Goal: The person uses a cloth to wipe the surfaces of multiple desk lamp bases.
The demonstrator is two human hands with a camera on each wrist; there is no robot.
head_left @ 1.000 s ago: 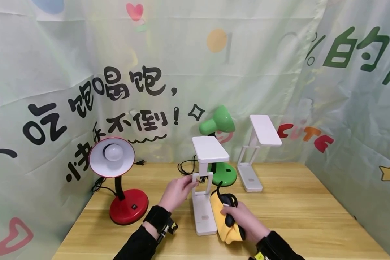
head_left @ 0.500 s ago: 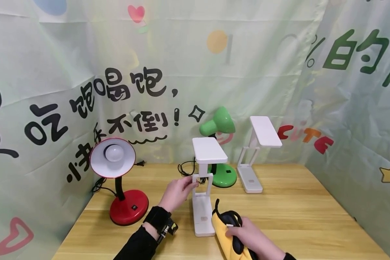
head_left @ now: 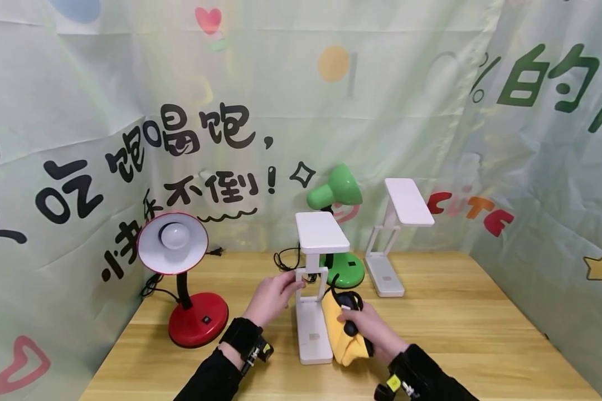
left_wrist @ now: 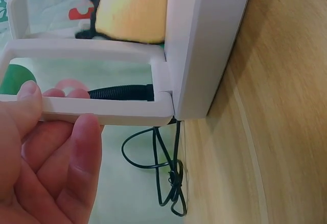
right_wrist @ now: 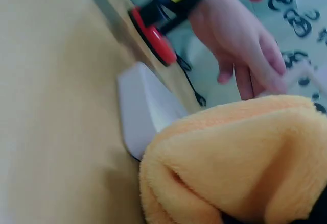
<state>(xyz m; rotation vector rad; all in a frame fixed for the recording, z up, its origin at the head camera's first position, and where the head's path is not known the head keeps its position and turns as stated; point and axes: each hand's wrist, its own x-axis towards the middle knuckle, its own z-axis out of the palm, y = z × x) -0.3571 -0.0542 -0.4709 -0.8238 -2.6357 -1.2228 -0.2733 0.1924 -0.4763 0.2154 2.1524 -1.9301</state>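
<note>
My left hand [head_left: 273, 298] pinches the left bar of the hinged arm on a white desk lamp [head_left: 315, 328]. In the left wrist view, the thumb and fingers close round that white bar [left_wrist: 107, 110]. My right hand [head_left: 376, 328] grips a yellow plush duster [head_left: 343, 340] by its dark back and handle. The duster lies against the right side of the lamp's base. Seen from the right wrist, its fluffy yellow face [right_wrist: 240, 157] covers part of the white base [right_wrist: 148, 104]. The right hand's fingers are hidden there.
A red desk lamp [head_left: 199, 320] stands on the left, its cord behind it. Behind the held lamp is a green lamp [head_left: 343, 186] with a coiled black cord [head_left: 287, 259]. A second white lamp [head_left: 386, 275] stands back right. Printed cloth [head_left: 406, 83] surrounds the wooden table [head_left: 456, 334].
The duster moved toward me and off the lamp's base, then away from me again to the base's right side. My left hand keeps its hold on the lamp.
</note>
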